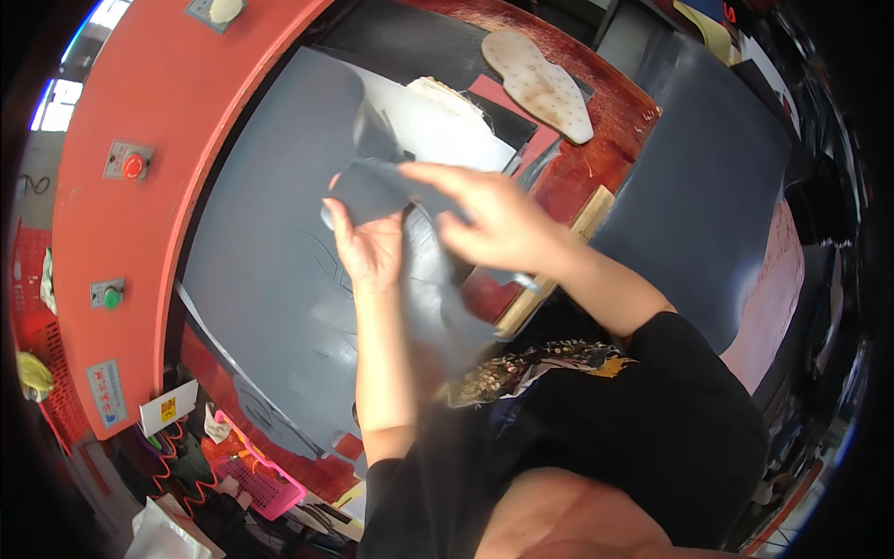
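A thin, dark grey, smooth sheet piece with a blunt upper corner (pixel 368 193) lies across the upturned left hand (pixel 374 250), above a wide, dark grey, glossy flexible sheet (pixel 261 224). The left hand grasps it, thumb along its seven-o'clock edge. From three o'clock the blurred right hand (pixel 498 219) reaches its upper-right edge with index finger outstretched; whether it pinches anything, I cannot tell.

The wide sheet spreads flat at nine o'clock, up to the curved, red-painted machine housing (pixel 200 102) bordering that side. At one o'clock, close by, is a white flat sheet (pixel 396 107). Farther out at two o'clock rests a beige, waisted, dotted board (pixel 540 84). Between three and four o'clock a pale wooden bar (pixel 593 212) runs beside the right forearm, and a dark grey smooth sheet (pixel 694 200) stretches beyond it.
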Tool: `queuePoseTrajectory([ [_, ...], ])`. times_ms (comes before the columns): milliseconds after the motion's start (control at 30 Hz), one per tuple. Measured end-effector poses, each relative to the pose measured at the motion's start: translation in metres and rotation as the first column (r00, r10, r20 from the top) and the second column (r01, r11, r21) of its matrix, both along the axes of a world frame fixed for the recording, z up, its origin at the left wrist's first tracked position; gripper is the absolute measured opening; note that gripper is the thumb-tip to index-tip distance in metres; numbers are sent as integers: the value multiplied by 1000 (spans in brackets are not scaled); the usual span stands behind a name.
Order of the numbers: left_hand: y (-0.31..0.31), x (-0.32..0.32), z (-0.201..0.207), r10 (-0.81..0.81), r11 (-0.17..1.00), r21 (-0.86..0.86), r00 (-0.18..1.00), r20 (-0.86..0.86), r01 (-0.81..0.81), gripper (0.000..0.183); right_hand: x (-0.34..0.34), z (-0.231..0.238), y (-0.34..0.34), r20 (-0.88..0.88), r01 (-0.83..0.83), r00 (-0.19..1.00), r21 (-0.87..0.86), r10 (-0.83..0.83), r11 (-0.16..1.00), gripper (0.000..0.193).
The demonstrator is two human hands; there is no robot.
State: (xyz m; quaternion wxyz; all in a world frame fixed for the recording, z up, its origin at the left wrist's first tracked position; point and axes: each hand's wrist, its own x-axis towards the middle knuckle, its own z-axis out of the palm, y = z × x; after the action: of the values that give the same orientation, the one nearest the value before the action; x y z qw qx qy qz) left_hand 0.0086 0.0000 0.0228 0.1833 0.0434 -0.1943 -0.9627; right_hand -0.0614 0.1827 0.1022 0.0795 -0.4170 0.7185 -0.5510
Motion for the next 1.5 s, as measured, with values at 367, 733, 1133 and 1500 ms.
queuePoseTrajectory([
  [367,-20,-15,37,464,734,-636,859,216,-237,32,-37,-30,68,587,-66,803,-79,100,995,43],
  [733,-185,46,108,519,833,-326,837,174,-448,37,-33,-38,68,-436,449,836,197,-332,872,51],
  [1133,-140,67,122,226,936,-284,974,25,-210,31,8,-2,-26,-219,-184,953,132,210,974,35],
  [1500,-126,46,150,594,600,-690,803,47,-404,31,48,-52,67,179,-206,977,636,118,744,38],
])
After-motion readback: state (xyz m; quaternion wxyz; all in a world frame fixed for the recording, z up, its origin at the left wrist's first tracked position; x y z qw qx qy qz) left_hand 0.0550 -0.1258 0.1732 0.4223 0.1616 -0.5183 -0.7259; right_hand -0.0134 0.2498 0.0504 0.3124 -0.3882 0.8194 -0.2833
